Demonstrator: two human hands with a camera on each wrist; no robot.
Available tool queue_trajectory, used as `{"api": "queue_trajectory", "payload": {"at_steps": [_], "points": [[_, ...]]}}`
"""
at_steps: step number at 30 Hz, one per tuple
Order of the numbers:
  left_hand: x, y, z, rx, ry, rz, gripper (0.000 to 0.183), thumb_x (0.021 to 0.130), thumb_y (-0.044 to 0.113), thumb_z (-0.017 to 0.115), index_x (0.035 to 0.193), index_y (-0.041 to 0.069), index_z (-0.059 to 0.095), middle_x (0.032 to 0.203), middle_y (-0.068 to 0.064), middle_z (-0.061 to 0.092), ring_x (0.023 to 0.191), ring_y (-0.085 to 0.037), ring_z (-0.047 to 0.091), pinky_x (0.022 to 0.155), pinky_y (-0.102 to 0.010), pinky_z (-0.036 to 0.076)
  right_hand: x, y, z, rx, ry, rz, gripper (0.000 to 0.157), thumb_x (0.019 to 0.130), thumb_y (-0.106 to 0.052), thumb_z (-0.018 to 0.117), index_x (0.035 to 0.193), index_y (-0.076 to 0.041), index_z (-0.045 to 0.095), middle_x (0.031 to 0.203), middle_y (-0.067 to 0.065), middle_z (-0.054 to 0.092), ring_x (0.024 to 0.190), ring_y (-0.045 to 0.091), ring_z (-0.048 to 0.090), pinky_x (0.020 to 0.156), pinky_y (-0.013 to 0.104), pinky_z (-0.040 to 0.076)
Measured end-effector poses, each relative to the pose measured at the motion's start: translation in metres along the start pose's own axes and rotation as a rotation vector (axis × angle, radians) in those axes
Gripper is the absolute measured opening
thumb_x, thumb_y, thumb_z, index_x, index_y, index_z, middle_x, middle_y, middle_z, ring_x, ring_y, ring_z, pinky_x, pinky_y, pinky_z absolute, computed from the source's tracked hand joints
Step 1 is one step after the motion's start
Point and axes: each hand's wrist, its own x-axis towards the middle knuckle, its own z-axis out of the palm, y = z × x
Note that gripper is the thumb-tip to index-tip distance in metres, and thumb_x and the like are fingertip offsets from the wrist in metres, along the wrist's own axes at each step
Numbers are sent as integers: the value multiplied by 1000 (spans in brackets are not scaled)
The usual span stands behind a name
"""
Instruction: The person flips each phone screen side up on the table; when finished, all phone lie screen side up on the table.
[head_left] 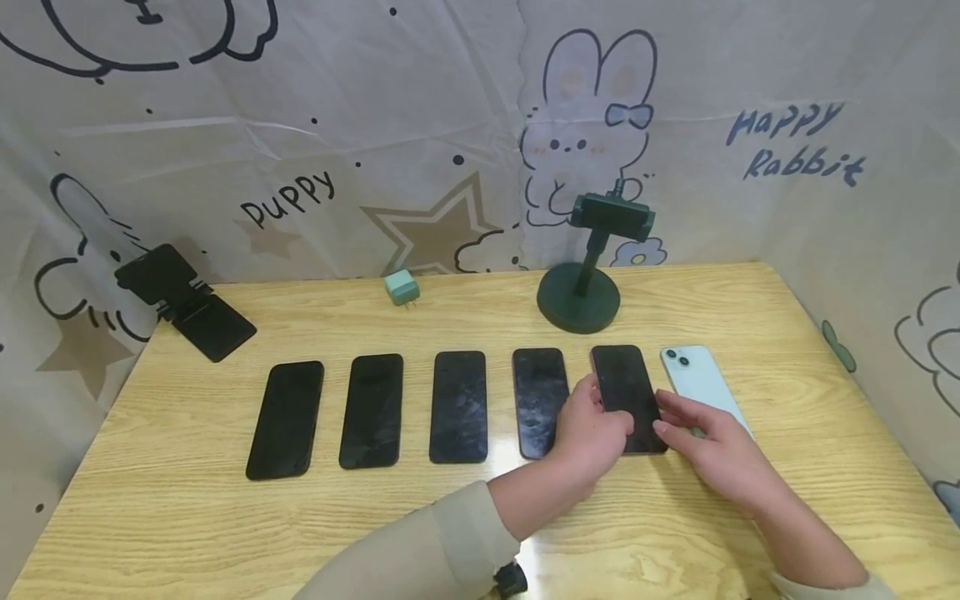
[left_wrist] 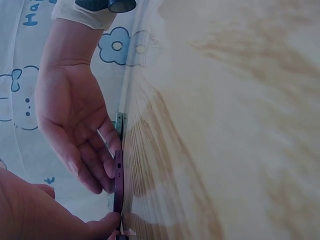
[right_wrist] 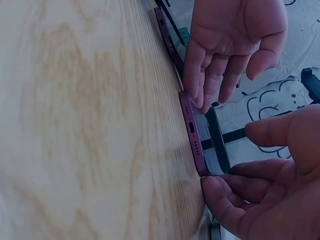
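Note:
Several smartphones lie in a row on the wooden table. My left hand (head_left: 588, 429) is at the left edge of a dark phone (head_left: 626, 383), its thumb over the screen side. At the right edge of that phone are the fingertips of my right hand (head_left: 712, 442). The phone's purple-red rim (right_wrist: 191, 127) shows in the right wrist view, flat on the table, with fingers of both hands against its sides and not curled round it. Partly behind my right hand, a light-blue phone (head_left: 701, 379) lies back up.
Left of the hands lie dark phones screen up, among them one (head_left: 285, 421) at the far left. Behind the row stand a dark green phone stand (head_left: 577, 298), a green charger plug (head_left: 402, 287) and a black folding stand (head_left: 213, 325). Printed cloth hangs behind the table.

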Motion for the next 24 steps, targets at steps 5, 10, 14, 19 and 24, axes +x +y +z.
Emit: {"api": "queue_trajectory", "payload": {"at_steps": [5,10,14,19,24], "points": [[-2,1,0,29,-1,31,71,79,-3,66,146,5,46,137,-11,54,127,-28,50,100,-43,44,0,2,-7,22,16,-13,57,102,-25,60,147,6,43,138,24,54,125,38,52,95,31,45],[-10,8,7,113,-30,113,71,84,0,66,150,5,41,144,-5,49,132,-22,45,104,-39,40,2,15,-33,-2,135,-15,52,102,-24,61,145,2,49,135,20,59,117,14,58,82,9,42],[-7,13,23,119,-83,127,58,85,0,65,141,5,54,124,4,57,111,-11,54,91,-29,46,9,30,-57,-77,242,33,46,100,-27,62,136,3,58,121,22,65,93,-9,57,74,10,44],[11,16,47,241,-142,14,45,84,11,68,129,7,65,108,6,63,94,-7,56,81,-26,48,23,44,-76,-194,216,91,48,101,-32,61,127,7,62,114,25,65,91,14,61,69,24,49],[25,20,68,326,-136,-126,49,80,16,71,126,5,64,111,2,62,91,-13,55,83,-30,48,29,48,-84,-192,94,171,56,101,-37,57,130,11,57,122,29,60,99,31,60,73,33,51]]}}
